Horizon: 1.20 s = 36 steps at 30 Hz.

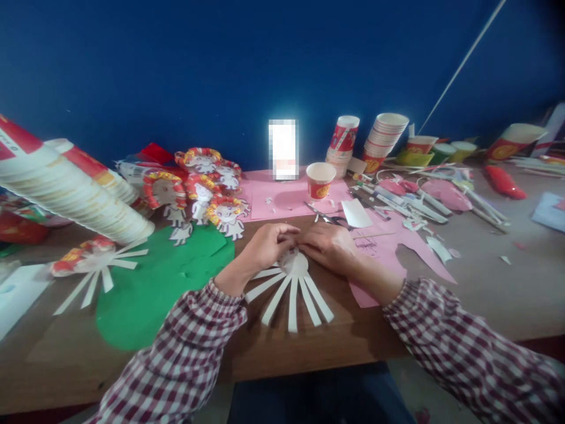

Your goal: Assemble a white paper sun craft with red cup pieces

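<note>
Your left hand (265,246) and right hand (329,246) meet over the white paper cup cut into fanned-out strips (291,282), which lies on the brown wooden table (485,282) directly before you. Both hands' fingers are pinched together on its round base. Just behind lie grey scissors (329,218) on pink paper sheet (286,197).

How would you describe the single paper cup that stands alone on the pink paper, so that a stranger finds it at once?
Start from the pink paper sheet lying against the blue wall, beyond the two hands. Near its right edge stands one paper cup, upright and open, white inside with a red printed band. Unlike the stacked cups behind it to the right, it stands alone.
</note>
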{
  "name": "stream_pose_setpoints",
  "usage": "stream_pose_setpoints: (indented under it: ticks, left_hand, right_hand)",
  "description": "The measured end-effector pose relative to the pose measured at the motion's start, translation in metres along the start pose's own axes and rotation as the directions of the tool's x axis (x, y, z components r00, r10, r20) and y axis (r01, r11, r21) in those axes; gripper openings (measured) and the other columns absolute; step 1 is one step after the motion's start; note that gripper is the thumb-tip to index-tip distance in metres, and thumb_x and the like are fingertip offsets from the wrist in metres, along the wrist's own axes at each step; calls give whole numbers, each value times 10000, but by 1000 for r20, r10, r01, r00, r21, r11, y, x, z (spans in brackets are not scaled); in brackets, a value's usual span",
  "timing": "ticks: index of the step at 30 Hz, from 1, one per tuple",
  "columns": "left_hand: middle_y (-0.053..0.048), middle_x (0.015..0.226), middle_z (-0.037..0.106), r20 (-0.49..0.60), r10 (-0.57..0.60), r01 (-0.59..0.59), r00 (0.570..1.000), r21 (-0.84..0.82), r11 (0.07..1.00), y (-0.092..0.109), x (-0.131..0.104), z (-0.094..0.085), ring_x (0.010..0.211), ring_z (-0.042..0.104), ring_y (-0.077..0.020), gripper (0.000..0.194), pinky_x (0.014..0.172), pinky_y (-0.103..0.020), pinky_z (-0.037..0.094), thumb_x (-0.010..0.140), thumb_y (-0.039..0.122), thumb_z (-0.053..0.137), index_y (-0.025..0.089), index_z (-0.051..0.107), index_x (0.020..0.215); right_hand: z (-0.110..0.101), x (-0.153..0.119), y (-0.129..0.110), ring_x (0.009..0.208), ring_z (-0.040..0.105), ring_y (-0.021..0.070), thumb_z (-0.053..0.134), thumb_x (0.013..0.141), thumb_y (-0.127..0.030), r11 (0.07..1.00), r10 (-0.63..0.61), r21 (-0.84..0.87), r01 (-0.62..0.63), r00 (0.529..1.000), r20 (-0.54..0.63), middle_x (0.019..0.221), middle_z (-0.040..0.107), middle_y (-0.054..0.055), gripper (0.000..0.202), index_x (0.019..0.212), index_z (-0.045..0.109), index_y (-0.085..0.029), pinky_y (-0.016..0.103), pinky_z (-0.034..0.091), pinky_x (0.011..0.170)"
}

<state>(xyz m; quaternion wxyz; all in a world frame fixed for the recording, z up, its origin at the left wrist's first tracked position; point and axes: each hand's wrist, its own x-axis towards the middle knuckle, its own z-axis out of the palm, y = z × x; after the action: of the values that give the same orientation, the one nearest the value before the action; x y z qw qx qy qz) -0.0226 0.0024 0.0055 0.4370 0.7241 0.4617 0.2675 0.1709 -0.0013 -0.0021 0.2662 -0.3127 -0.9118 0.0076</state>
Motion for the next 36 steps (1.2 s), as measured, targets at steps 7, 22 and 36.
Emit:
stream_pose_setpoints:
  ticks: [7, 22, 36]
  left_hand:
    - [-108, 876, 715, 65, -43, 42, 997, 15, 999, 3, -2, -5, 776, 669, -197, 348, 654, -265, 503, 761, 176, 598, 105, 618, 1101]
    - [-22, 687, 646, 81, -290, 300, 954, -291, 908, 6, -1, -10, 625, 619, -128, 523, 594, -232, 460, 601, 87, 734, 98, 547, 1089]
    - [-25, 746, 619, 62, -232, 240, 971, -280, 930, 2, -3, -4, 626, 600, -114, 560, 550, -208, 446, 632, 79, 701, 117, 478, 1144]
  right_hand:
    - [-3, 0, -3, 818, 582, 171, 434, 937, -266, 999, -44, 1, 44, 997, 66, 847, 667, 69, 254, 932, 671, -175, 283, 440, 741]
    - [-9, 2, -9, 905, 603, 184, 461, 921, -249, 993, -12, 121, 3, 998, 70, 954, 674, 65, 223, 1004, 665, -211, 316, 488, 803]
    - [-6, 1, -9, 927, 598, 179, 458, 925, -232, 987, -23, 162, 15, 998, 51, 992, 671, 71, 248, 1068, 660, -206, 320, 481, 820]
